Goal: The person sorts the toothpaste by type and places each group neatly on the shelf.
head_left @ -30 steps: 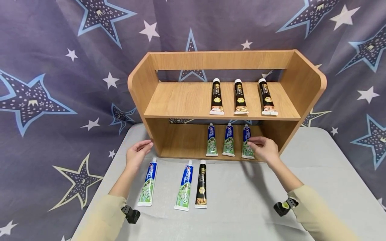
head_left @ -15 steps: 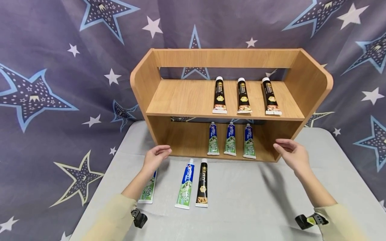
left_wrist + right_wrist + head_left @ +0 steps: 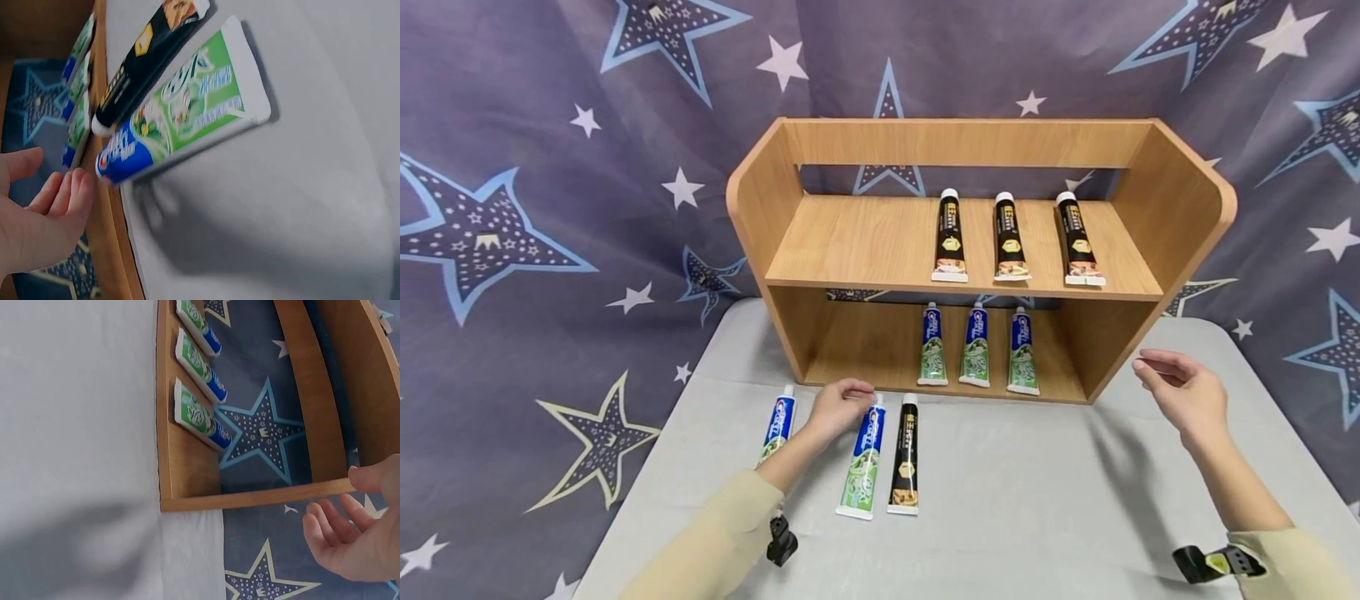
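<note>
My left hand [image 3: 841, 408] hovers at the cap end of a blue-green toothpaste tube [image 3: 861, 467] on the table. In the left wrist view its thumb and fingers [image 3: 75, 194] are apart with nothing between them. Right of that tube lies a black toothpaste tube [image 3: 906, 458]. Another blue-green tube [image 3: 777, 429] is on the left, its lower part hidden by my left forearm. My right hand [image 3: 1191, 396] is raised to the right of the wooden shelf [image 3: 865, 250], holding nothing, fingers loosely bent.
On the upper board stand three black tubes, the rightmost black tube [image 3: 1078, 242] by the side wall. Three blue-green tubes, such as the middle blue-green tube [image 3: 975, 346], lie on the lower board. A star-patterned curtain [image 3: 587, 250] hangs behind the grey table [image 3: 1000, 500].
My right hand has let go of the rightmost lower-shelf tube and moved right, off the shelf. My left hand has moved right, from beside the leftmost table tube to the middle one.
</note>
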`<state>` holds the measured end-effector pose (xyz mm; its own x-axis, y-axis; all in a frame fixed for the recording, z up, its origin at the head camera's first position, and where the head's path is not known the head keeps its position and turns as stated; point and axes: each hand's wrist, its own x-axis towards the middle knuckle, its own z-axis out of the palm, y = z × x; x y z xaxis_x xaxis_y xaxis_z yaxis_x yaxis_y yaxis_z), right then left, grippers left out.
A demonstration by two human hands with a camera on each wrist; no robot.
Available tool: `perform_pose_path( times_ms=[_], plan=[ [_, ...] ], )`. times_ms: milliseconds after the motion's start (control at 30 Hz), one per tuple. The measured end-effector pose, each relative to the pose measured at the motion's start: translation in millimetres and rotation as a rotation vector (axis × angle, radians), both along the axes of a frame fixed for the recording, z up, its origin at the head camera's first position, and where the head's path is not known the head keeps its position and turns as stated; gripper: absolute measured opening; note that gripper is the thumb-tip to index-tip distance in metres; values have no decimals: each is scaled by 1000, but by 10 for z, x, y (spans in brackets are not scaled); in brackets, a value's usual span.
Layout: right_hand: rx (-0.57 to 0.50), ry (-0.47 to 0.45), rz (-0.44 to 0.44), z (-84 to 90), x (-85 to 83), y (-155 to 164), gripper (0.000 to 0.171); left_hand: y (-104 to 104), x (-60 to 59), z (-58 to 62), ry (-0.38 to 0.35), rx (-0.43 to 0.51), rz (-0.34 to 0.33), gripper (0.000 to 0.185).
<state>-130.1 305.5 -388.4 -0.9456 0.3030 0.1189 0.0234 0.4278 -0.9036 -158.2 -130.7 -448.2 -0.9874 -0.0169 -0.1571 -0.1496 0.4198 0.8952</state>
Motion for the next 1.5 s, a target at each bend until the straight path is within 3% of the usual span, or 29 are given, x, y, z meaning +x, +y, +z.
perform_pose_path(
  times_ms=[167, 400, 567, 733, 967, 1300, 1500],
  plan=[
    [-10, 18, -20, 37, -18, 45, 27, 178, 48, -53, -10, -105, -102, 21],
    [-89, 86, -4, 121, -130, 77, 29, 381, 97, -85, 51, -241, -204, 26],
    [-223, 161, 14, 133, -192, 110, 31, 507, 89, -79, 67, -366, -266, 31],
    [-355, 219, 57, 118, -227, 123, 32, 600, 87, -72, 59, -451, -263, 35],
    [-444, 248, 117, 99, -275, 128, 32, 669, 115, -86, 108, -537, -231, 28],
    [-575, 277, 199, 90, -325, 144, 29, 722, 84, -107, -47, -537, -238, 27],
    [-598, 291, 223, 60, -350, 154, 29, 688, 30, -121, -90, -458, -222, 27]
  ],
)
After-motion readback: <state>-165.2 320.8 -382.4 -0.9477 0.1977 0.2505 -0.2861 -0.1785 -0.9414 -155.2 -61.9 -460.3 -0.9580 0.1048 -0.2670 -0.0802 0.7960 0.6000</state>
